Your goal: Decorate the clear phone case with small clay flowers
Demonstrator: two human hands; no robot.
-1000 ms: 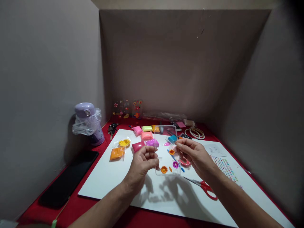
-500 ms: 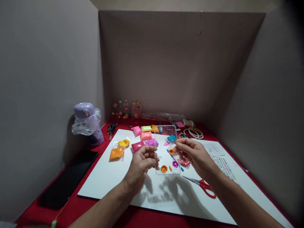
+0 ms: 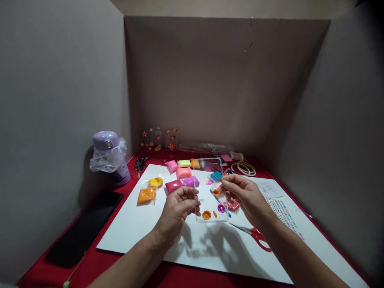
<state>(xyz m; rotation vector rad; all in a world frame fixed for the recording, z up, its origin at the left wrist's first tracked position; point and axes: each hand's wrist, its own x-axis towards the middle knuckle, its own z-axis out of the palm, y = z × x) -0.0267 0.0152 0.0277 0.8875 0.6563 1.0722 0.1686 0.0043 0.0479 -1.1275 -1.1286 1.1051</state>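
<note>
A clear phone case [image 3: 208, 206] is held upright above the white board [image 3: 144, 228]. My left hand [image 3: 177, 210] grips its left edge between thumb and fingers, and my right hand [image 3: 244, 196] pinches the right edge. On the case show an orange clay flower [image 3: 207, 215], a purple one [image 3: 221, 208], another orange flower [image 3: 216, 192] higher up and a small orange petal shape [image 3: 215, 214]. Through the clear plastic, a blue stick-like tool [image 3: 212, 193] is partly visible behind. Red-handled scissors [image 3: 255, 234] lie below my right hand.
Several bagged clay packs [image 3: 184, 172] lie behind my left hand, with an orange pack [image 3: 147, 195] farther left. A sticker sheet [image 3: 282, 212] is at right. A purple bottle [image 3: 109, 156] and a black phone-like slab [image 3: 85, 228] stand and lie left. Decorated cases [image 3: 172, 139] lean at the back.
Both hands keep the phone case in nearly the same pose. The whole view has shifted very slightly; nothing has been taken up or let go.
</note>
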